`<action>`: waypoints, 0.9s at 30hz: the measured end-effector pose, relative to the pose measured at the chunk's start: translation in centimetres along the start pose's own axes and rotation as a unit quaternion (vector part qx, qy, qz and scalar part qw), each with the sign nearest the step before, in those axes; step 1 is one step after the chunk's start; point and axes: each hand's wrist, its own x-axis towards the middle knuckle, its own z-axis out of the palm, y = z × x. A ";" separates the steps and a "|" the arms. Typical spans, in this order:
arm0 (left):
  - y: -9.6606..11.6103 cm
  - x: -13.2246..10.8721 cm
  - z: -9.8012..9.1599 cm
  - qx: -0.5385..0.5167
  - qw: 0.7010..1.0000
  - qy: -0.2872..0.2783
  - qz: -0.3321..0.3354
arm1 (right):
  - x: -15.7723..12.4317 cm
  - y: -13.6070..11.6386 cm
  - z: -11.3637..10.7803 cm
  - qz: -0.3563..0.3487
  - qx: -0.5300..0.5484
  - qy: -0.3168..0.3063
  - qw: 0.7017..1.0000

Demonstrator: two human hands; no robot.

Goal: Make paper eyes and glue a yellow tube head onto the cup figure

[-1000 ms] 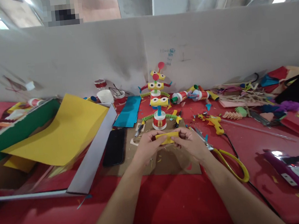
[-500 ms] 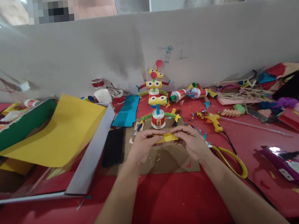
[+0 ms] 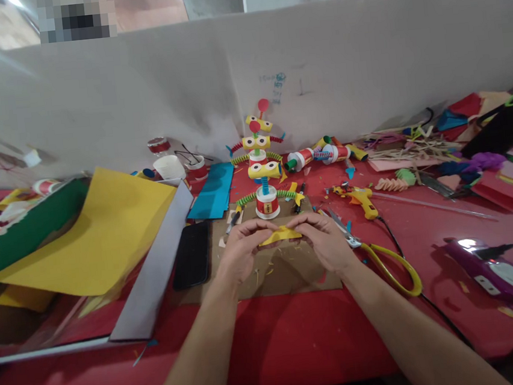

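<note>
Between my two hands is a small piece of yellow paper (image 3: 280, 235), bent and slightly crumpled. My left hand (image 3: 242, 248) pinches its left end, and my right hand (image 3: 322, 239) pinches its right end. Both hands are above a brown cardboard mat (image 3: 271, 279). Just beyond them stands a paper-cup figure (image 3: 267, 202) with green folded arms, a blue spring neck and a yellow head with eyes. Two similar figures stand in line behind it. Scissors with yellow handles (image 3: 397, 269) lie right of my right hand, partly hidden by the wrist.
On the left, a box (image 3: 155, 269) holds large yellow paper (image 3: 92, 232). A black phone (image 3: 192, 256) and blue paper sheets (image 3: 213, 192) lie near the mat. To the right are a yellow glue gun (image 3: 364, 201), its cord and a purple power socket (image 3: 491, 273).
The yellow paper is now more bent between my fingers, with its middle raised. Both hands keep their hold. The whole view has shifted slightly.
</note>
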 end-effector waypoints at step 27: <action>0.6 0.1 -0.5 0.080 0.996 -0.008 -0.044 | 0.2 -0.7 -1.1 0.066 -0.049 -0.056 0.995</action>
